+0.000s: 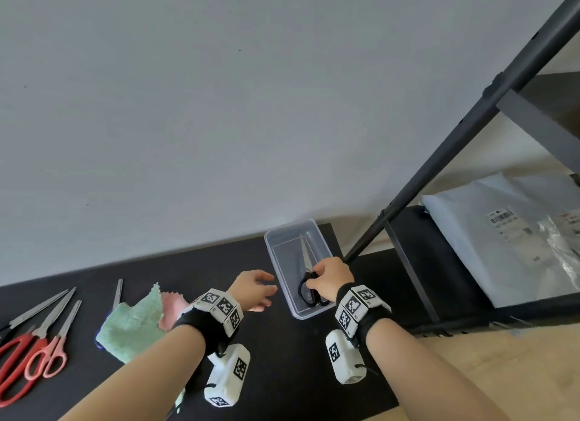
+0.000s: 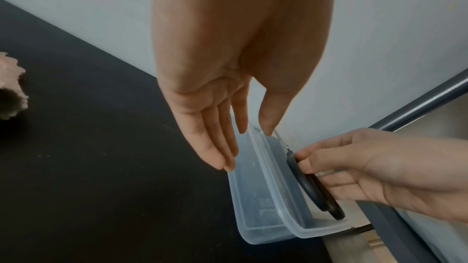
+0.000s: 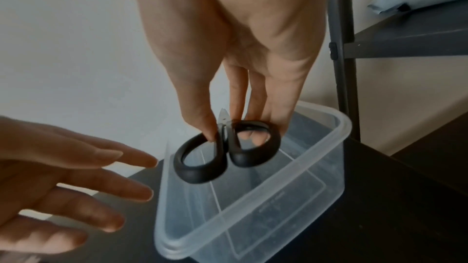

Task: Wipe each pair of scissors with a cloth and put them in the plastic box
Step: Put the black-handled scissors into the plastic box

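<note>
My right hand (image 1: 326, 278) pinches the black-handled scissors (image 1: 309, 290) by the handles (image 3: 228, 155), over the clear plastic box (image 1: 282, 238) with the blades pointing into it. In the right wrist view the thumb and fingers (image 3: 202, 125) hold the handle loops above the box (image 3: 329, 147). My left hand (image 1: 254, 287) hovers with fingers straight and empty just left of the box (image 2: 255, 197). A green cloth (image 1: 131, 323) and a pink cloth (image 1: 171, 307) lie on the black table to the left. Red-handled scissors (image 1: 28, 348) lie at the far left.
Another pair's blade (image 1: 118, 292) sticks out from behind the green cloth. A dark metal shelf rack (image 1: 439, 157) stands right of the box, with a grey parcel bag (image 1: 502, 232) on its lower shelf. A grey wall runs behind the black table (image 1: 282, 373).
</note>
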The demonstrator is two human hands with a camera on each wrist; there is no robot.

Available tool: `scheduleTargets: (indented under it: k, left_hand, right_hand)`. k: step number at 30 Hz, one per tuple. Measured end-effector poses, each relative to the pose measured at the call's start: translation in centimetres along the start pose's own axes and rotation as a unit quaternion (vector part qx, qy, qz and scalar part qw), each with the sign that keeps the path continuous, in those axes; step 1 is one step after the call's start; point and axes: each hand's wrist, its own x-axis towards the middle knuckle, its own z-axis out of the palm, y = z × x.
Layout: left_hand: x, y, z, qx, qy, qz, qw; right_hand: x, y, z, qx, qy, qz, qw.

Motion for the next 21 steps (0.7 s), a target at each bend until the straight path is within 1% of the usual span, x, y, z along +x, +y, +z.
scheduleTargets:
  k: [6, 12, 21]
  left_hand:
    - [1.5, -0.2, 1.2, 0.022, 0.012, -0.021, 0.999]
    - [2.2, -0.3, 2.2, 0.012, 0.027, -0.029, 0.999]
    - [1.8, -0.6, 2.2, 0.019, 0.026, -0.024, 0.999]
  right_hand:
    - [2.4, 0.5, 1.2, -0.06, -0.038, 0.027, 0.997]
    - [4.0, 1.0, 2.1, -0.101, -0.034, 0.033, 0.994]
    - [4.6, 1.2, 2.8, -0.138, -0.039, 0.02, 0.989]
